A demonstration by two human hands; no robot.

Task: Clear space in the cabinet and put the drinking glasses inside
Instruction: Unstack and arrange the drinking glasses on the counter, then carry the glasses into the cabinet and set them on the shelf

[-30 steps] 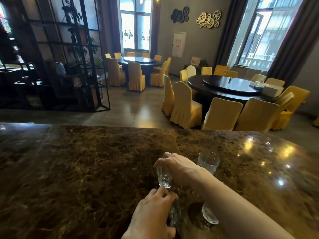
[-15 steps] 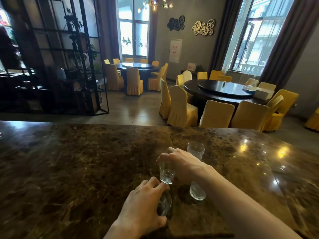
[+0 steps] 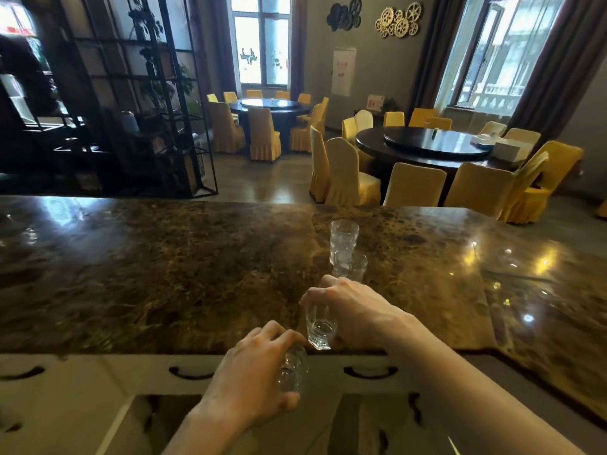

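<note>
My left hand (image 3: pixel 253 379) grips a clear drinking glass (image 3: pixel 293 372) from above, held in front of the counter's near edge. My right hand (image 3: pixel 354 310) holds a second small clear glass (image 3: pixel 319 326) by its rim, just above the counter edge. Two more glasses stay on the dark marble counter (image 3: pixel 164 274): one (image 3: pixel 350 267) just beyond my right hand and a taller one (image 3: pixel 343 236) behind it. Below the counter is the white cabinet front (image 3: pixel 82 389) with dark curved handles (image 3: pixel 190 372); its inside is hidden.
The counter runs left to right and bends toward me at the right (image 3: pixel 542 339). Beyond it are round dark dining tables (image 3: pixel 427 146) ringed by yellow-covered chairs (image 3: pixel 348 178) and a black metal shelf frame (image 3: pixel 147 110) at the left.
Both hands have pulled back toward me with their glasses, from over the counter to its near edge. The view dropped, so the cabinet front now shows.
</note>
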